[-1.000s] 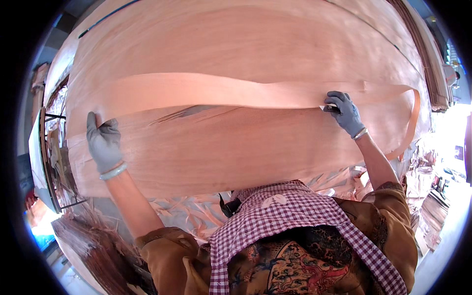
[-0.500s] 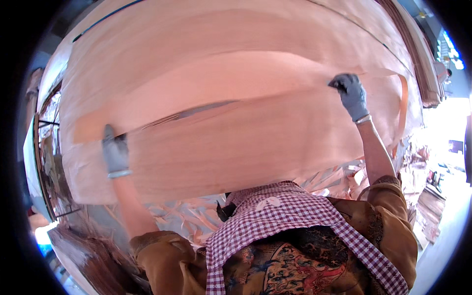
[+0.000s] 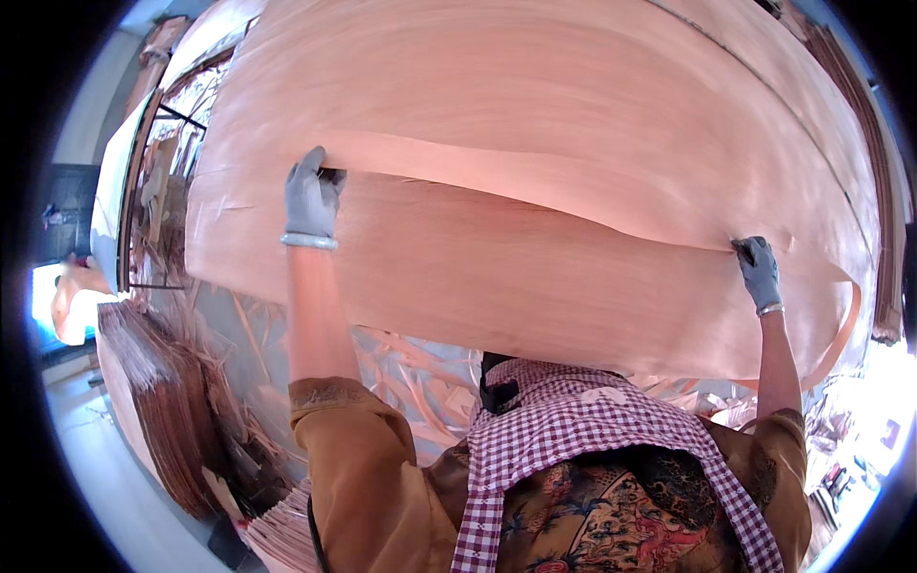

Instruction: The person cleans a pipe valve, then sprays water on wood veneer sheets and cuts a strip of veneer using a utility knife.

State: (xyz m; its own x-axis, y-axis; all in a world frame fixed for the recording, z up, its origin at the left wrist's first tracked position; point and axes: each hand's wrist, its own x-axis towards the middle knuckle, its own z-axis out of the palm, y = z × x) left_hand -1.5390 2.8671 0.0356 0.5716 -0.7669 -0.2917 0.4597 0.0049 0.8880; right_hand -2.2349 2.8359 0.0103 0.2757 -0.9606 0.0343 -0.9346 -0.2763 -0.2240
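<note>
A large, pale pinkish wood veneer sheet (image 3: 458,277) spreads before me, bowed by the lens. Across it runs a long, lighter veneer strip (image 3: 516,174), its near edge raised and casting a thin shadow. My left hand (image 3: 313,199), in a grey glove with dark fingertips, is closed at the strip's left end; its fingertips are partly hidden. Farther right and a little nearer, my right hand (image 3: 760,275), gloved the same way, pinches the strip's near edge. Beyond that hand, a narrow veneer ribbon (image 3: 845,329) curls down over the sheet's right side.
Torn veneer scraps (image 3: 415,377) litter the floor between me and the sheet. At lower left stands a stack of veneer sheets (image 3: 158,406). A dark-framed rack (image 3: 134,201) is at far left, another pile (image 3: 874,172) at far right. A dark cord-like line (image 3: 755,81) crosses the upper right.
My left hand has gone farther away from me with the strip's left end, and my right hand has come nearer. The strip now stretches between them. The view has also shifted.
</note>
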